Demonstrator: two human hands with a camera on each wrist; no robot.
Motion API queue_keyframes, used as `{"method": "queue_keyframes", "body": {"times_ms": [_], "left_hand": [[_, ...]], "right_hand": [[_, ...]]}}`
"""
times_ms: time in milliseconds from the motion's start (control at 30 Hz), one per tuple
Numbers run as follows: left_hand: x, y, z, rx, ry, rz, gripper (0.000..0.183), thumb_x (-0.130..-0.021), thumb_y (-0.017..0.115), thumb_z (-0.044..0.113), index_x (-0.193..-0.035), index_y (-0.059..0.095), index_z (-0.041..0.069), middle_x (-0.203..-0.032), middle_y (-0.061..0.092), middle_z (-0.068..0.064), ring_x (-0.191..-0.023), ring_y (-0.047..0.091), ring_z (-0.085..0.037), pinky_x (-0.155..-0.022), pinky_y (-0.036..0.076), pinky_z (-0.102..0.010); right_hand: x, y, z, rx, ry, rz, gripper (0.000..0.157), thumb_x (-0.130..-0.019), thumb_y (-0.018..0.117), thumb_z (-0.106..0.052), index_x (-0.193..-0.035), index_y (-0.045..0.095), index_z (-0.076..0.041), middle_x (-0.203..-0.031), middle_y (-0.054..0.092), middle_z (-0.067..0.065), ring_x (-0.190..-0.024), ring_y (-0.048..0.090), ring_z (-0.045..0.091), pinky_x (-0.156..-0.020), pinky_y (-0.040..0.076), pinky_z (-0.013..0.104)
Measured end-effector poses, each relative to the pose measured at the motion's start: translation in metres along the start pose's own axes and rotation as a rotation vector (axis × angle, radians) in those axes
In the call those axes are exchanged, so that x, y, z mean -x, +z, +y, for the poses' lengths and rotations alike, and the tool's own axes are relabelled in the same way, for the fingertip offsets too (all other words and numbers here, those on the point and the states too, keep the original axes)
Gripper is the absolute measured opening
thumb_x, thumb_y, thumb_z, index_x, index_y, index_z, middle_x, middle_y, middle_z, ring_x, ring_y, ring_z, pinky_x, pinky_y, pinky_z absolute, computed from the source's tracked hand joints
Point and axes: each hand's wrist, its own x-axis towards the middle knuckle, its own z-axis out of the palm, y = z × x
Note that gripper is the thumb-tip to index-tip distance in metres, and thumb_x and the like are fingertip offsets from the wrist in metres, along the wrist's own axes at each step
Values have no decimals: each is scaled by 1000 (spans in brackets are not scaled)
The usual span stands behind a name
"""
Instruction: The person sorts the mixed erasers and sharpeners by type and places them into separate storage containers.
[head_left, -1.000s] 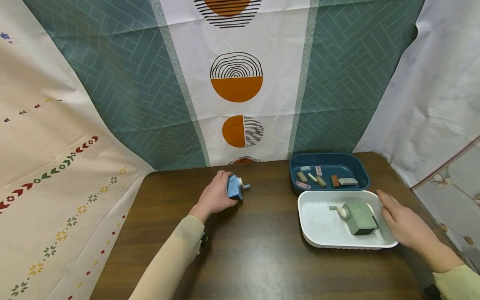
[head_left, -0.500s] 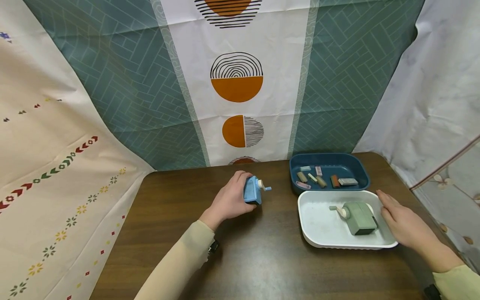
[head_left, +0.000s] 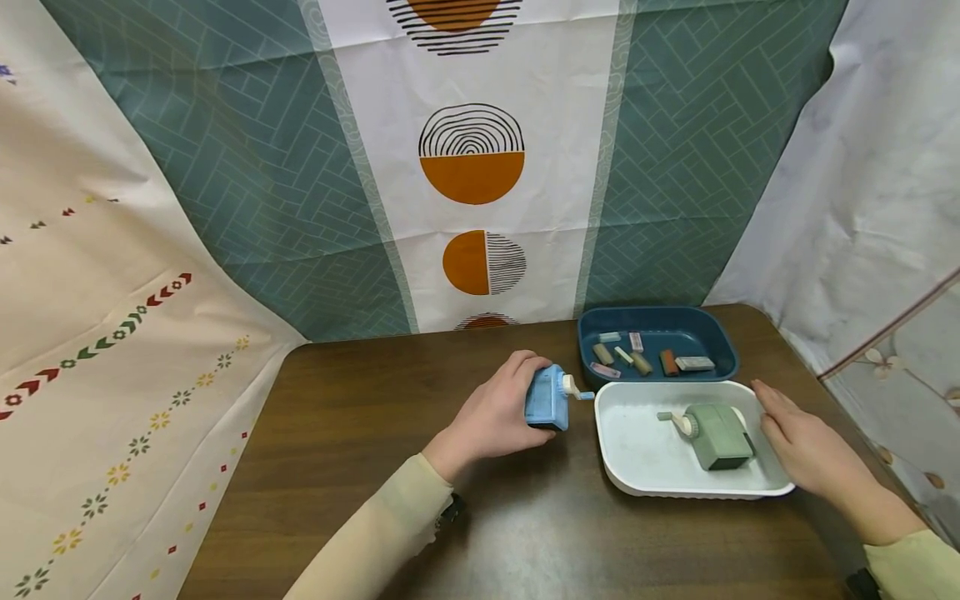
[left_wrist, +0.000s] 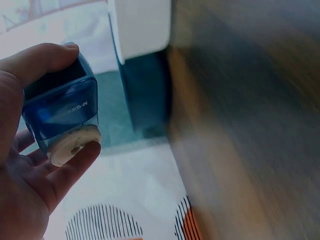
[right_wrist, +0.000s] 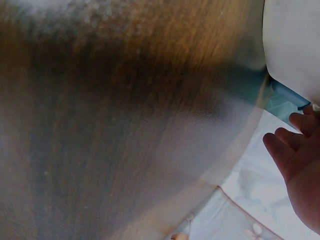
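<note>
My left hand [head_left: 501, 414] grips a blue hand-crank pencil sharpener [head_left: 547, 398] above the table, just left of the white tray [head_left: 637, 479]. Its crank points right, close to the tray's rim. In the left wrist view, thumb and fingers are wrapped about the sharpener [left_wrist: 65, 107], whose pale round part faces the fingers. A green hand-crank pencil sharpener [head_left: 718, 437] lies in the right half of the white tray. My right hand [head_left: 813, 446] rests against that tray's right rim with its fingers extended; in the right wrist view the hand [right_wrist: 302, 155] is partly cut off.
Directly behind the white tray stands a dark blue tray [head_left: 705, 327] holding several erasers [head_left: 693, 364]. Brown table surface [head_left: 360, 417] stretches to the left. Patterned cloths [head_left: 315, 208] hang at the back and both sides.
The left hand has carried the blue pencil sharpener rightward and slightly nearer, from mid-table to beside the white tray. The right hand and both trays have stayed put.
</note>
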Motion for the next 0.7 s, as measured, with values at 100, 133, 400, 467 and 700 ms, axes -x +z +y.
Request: {"method": "queue_keyframes", "body": {"times_ms": [100,133,400,467,700], "left_hand": [[-1,1,10,14,12,-10,94,-75,98,34,-151,46,12,-146,47,-3,-117,55,-17,-88,56,-23],[-2,1,12,19,15,-13,94,-75,98,34,-151,46,12,-146,47,-3,-117,55,-16,-88,55,-23],[-9,14,29,37,32,-45,94,-77,98,37,-152,46,13,-147,47,-2,-117,54,-14,-91,53,-20],[-11,19,35,38,43,-55,95,-77,98,38,-153,46,13,-147,47,-2,-119,54,-14,-92,52,-19],[-22,36,58,-4,104,-85,96,-76,97,40,-154,47,13,-154,45,-3,-127,53,-14,-100,49,-18]], "right_hand": [[0,0,0,3,-4,3,57,-117,38,-19,-165,25,8,-160,35,40,-143,37,63,-115,27,73],[0,0,0,3,-5,3,57,-116,38,-19,-165,25,8,-160,35,40,-143,37,63,-116,27,72],[1,0,1,-5,-21,21,56,-116,39,-18,-165,26,8,-160,35,41,-143,37,63,-119,24,69],[0,0,1,-7,-25,22,56,-116,39,-18,-165,26,8,-160,35,40,-143,37,63,-120,24,69],[1,0,-1,-7,-16,13,57,-116,39,-18,-166,24,6,-161,35,40,-143,37,63,-116,27,72]]}}
